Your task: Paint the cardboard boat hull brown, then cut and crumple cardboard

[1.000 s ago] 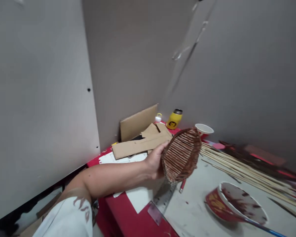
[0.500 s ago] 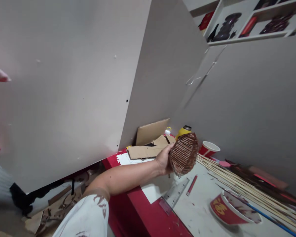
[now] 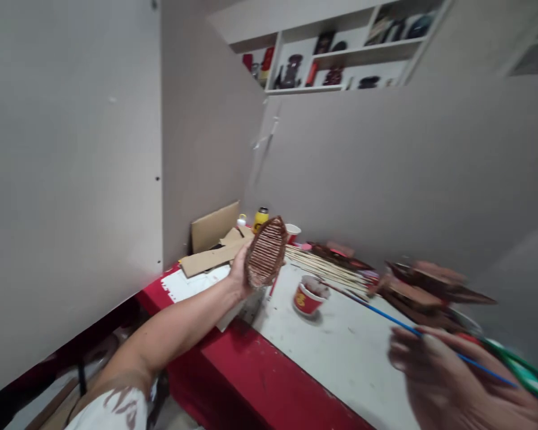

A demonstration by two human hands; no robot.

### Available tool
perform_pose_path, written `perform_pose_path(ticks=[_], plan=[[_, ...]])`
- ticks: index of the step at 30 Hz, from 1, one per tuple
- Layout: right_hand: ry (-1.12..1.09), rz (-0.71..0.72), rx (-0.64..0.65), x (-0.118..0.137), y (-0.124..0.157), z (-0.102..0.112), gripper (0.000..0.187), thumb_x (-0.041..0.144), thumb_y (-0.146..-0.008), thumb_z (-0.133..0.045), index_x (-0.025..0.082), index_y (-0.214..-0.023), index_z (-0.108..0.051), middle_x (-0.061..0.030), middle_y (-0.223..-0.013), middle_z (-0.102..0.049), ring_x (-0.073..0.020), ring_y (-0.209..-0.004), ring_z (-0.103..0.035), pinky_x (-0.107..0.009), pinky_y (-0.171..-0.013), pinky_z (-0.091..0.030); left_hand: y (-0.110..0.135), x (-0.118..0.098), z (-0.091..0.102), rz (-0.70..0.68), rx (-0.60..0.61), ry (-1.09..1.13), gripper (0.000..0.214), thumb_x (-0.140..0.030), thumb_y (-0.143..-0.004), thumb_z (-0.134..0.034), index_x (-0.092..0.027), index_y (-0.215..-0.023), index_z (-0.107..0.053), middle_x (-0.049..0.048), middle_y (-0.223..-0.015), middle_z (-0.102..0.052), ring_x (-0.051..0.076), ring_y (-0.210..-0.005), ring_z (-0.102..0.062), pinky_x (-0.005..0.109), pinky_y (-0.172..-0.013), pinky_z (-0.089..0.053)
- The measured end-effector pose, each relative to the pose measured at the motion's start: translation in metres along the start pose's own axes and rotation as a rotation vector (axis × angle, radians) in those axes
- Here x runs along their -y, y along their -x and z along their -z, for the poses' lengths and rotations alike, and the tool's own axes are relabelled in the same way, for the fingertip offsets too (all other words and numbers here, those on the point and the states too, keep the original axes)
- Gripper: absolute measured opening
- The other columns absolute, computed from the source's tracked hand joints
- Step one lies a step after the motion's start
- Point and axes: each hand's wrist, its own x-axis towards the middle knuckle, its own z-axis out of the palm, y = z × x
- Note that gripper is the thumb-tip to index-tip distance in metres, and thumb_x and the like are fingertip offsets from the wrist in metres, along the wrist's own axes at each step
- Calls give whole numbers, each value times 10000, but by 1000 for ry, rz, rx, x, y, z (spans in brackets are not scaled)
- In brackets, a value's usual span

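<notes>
Over the counter (image 3: pixel 341 349), the left hand (image 3: pixel 239 273) grips the slatted piece (image 3: pixel 267 251) at its left edge. The pointed end is up and the ribbed face is toward the camera. At lower right, the right hand (image 3: pixel 457 376) is closed on the blue handle of the brush (image 3: pixel 385 315). The brush slants up and left to the cup (image 3: pixel 307 301); blur makes contact between tip and rim uncertain. The cup stands on the counter, right of the slatted piece, with brown residue inside. Sticks (image 3: pixel 325 264) lie behind the cup. Cardboard (image 3: pixel 213 260) lies left of the slatted piece.
</notes>
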Motion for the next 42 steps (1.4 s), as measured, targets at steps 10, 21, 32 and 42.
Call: perform_pose_path(ticks=[10,21,32,42], plan=[[-109,13,-186,-3,-11,-34,273,365,-608,-939,208,-754,-769,-65,-682,-777,-144,-519,-687,-203,-426,-538,-19,16,-15,36,54,-139,554,-448,-986,-347,-37,-1021,-716,195,-795,-775,216,-523,-706,258,-370,-505],[-56,-61,-188,-31,-9,-32,239,380,-673,-899,211,-779,-769,-51,-697,-778,-135,-533,-684,-201,-448,-545,-17,-3,-7,-50,19,-161,566,-430,-1009,-288,-39,-1161,-668,176,-791,-776,211,-540,-710,270,-424,-558],[89,57,-135,-42,7,-34,141,346,-831,-788,237,-922,-793,-77,-867,-794,-183,-709,-721,-257,-518,-588,-24,-8,-1,-80,-29,-120,623,-445,-994,-317,-6,-1351,-577,144,-766,-772,197,-511,-690,261,-391,-529],[268,384,200,-30,16,-48,259,184,-951,-622,296,-1137,-764,-89,-987,-771,-223,-780,-726,-341,-563,-610,-14,-4,-10,-36,23,-102,595,-428,-1008,-257,-41,-1254,-636,157,-766,-765,215,-539,-700,274,-403,-535]])
